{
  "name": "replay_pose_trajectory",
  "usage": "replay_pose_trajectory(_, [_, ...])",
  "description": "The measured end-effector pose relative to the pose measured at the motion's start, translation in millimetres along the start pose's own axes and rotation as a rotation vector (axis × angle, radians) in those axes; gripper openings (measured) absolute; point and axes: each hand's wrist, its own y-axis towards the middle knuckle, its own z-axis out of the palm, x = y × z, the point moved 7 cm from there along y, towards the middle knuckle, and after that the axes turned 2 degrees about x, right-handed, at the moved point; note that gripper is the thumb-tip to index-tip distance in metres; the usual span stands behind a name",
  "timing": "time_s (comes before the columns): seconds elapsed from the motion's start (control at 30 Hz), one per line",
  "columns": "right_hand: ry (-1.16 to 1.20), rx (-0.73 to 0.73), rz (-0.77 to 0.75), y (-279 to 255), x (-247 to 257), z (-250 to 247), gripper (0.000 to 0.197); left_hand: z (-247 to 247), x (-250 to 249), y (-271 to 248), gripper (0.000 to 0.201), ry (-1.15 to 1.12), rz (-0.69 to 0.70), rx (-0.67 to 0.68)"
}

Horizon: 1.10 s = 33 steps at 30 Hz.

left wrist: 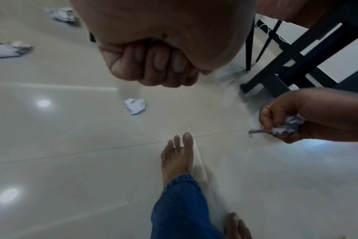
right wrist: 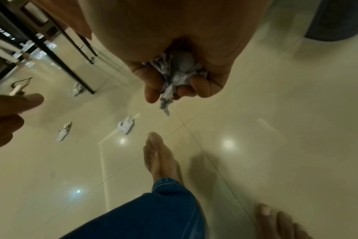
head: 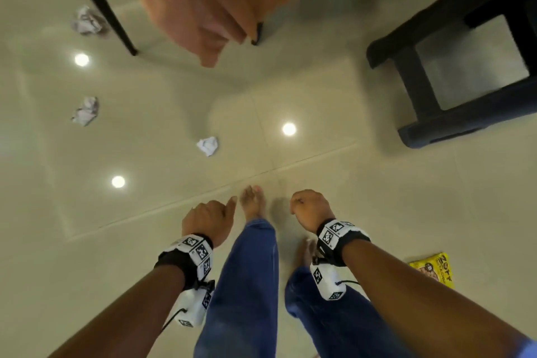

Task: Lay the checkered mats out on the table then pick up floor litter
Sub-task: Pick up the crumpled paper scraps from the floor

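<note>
In the head view, a crumpled white paper ball lay on the glossy beige tile floor, ahead and to the left, nearer the left hand than the right hand; two more paper wads lay farther left, and a yellow snack packet near right.

The left wrist view showed the left hand's fingers clenched, empty.

The right wrist view showed the right hand grasping a crumpled grey-white paper scrap.

White paper wads, yellow packet, blue jeans
</note>
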Motion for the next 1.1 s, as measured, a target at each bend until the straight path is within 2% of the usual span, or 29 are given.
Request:
replay_pose_trajectory(0.17, [-0.215, 0.025, -0.079, -10.1, 70.8, 17.4, 0.047, -6.6, 67.0, -25.0, 0.055, -0.201, -0.105, -0.054])
replay_pose_trajectory(0.27, [-0.394, 0.043, -0.094, 7.3, 106.5, 37.8, 0.042, -17.2, 104.7, -15.7, 0.039, -0.38, -0.138, -0.152])
replay_pose_trajectory(0.37, [-0.471, 0.017, -0.109, 45.5, 136.8, 64.3, 0.037, -26.1, 140.1, 7.1, 0.045, -0.479, -0.103, -0.212])
replay_pose_trajectory(0.47, [-0.438, -0.054, -0.141, 101.5, 162.6, 93.8, 0.023, -32.0, 176.8, 42.9, 0.051, -0.518, -0.035, -0.241])
replay_pose_trajectory(0.5, [-0.423, -0.072, -0.146, 127.0, 168.2, 108.7, 0.03, -30.7, 194.2, 58.2, 0.051, -0.524, -0.024, -0.244])
replay_pose_trajectory(0.6, [-0.387, -0.09, -0.125, 199.8, 175.7, 140.3, 0.072, -26.0, 238.2, 99.7, 0.047, -0.497, -0.009, -0.228])
replay_pose_trajectory(0.67, [-0.368, -0.113, -0.088, 241.0, 173.5, 161.9, 0.082, -21.5, 268.9, 124.2, 0.043, -0.47, -0.012, -0.221])
replay_pose_trajectory(0.8, [-0.399, -0.163, -0.124, 272.0, 175.3, 199.4, 0.053, -10.3, 322.2, 151.4, 0.038, -0.486, -0.056, -0.175])
replay_pose_trajectory(0.9, [-0.493, -0.065, -0.077, 262.7, 184.3, 222.5, 0.03, -12.2, 348.9, 150.0, 0.039, -0.558, -0.091, -0.141])
replay_pose_trajectory(0.97, [-0.488, -0.025, -0.099, 243.2, 203.0, 230.8, 0.011, -19.2, 356.0, 141.2, 0.039, -0.607, -0.091, -0.116])
replay_pose_trajectory(1.03, [-0.496, 0.018, -0.178, 219.3, 244.5, 236.0, 0.007, -39.6, 362.4, 129.5, 0.041, -0.629, -0.067, -0.086])
replay_pose_trajectory(1.1, [-0.526, 0.085, -0.233, 203.4, 294.2, 242.8, 0.015, -65.7, 371.2, 118.2, 0.042, -0.645, -0.045, -0.082])
